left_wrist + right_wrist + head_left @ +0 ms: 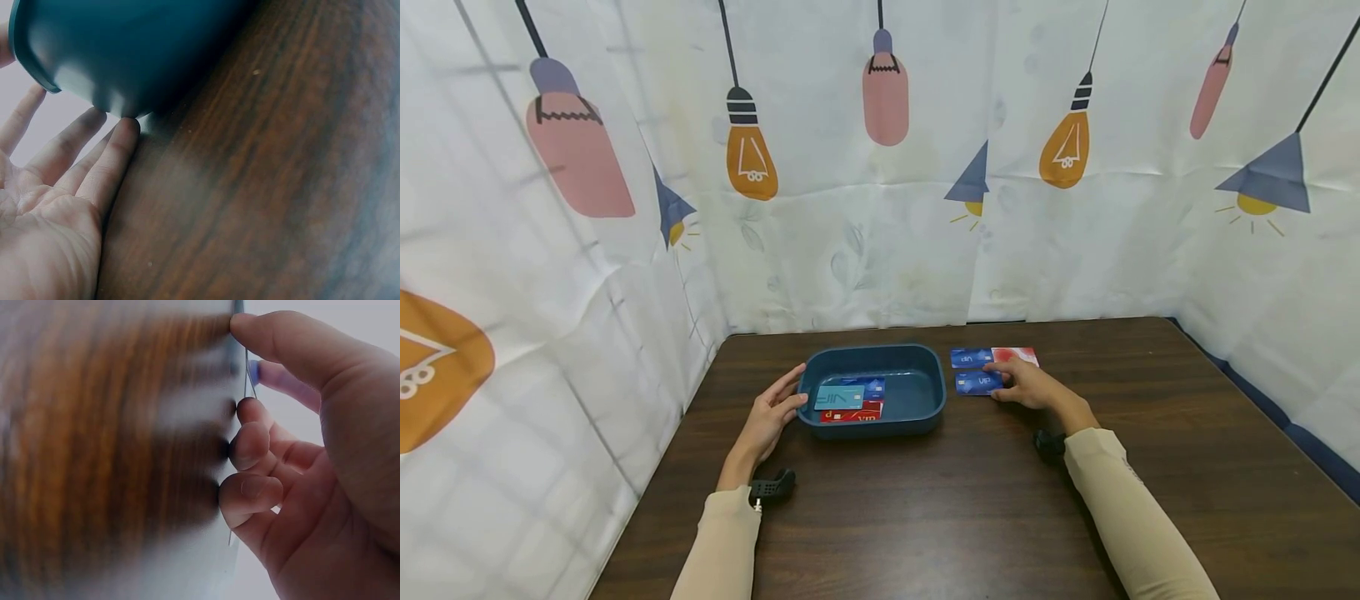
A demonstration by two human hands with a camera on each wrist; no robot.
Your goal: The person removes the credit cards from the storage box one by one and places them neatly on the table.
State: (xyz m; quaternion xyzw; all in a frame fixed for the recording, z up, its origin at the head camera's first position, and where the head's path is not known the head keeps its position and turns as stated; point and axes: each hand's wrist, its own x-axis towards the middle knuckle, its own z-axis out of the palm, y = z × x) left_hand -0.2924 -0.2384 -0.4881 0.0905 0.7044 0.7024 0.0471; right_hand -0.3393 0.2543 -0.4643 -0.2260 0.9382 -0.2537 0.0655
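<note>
A dark teal tray (917, 429) sits on the table, with my left hand (767, 421) at its left end. In the left wrist view, several nearly straight fingertips (128, 128) touch the tray's outer wall. To the tray's right, my right hand (1033, 387) pinches a blue card (973, 383) between thumb and index finger at its near and far edges. In the right wrist view the other fingers (250, 447) are bent down at the tabletop. Just behind lie another blue card (967, 358) and a red and white card (1009, 353), partly covered by that hand.
Inside the tray, a light teal card (838, 398) overlaps a blue card (874, 385) and a red card (850, 415) at its left side. The brown wooden table (910, 517) reaches back to a white curtain (865, 267) printed with lamps.
</note>
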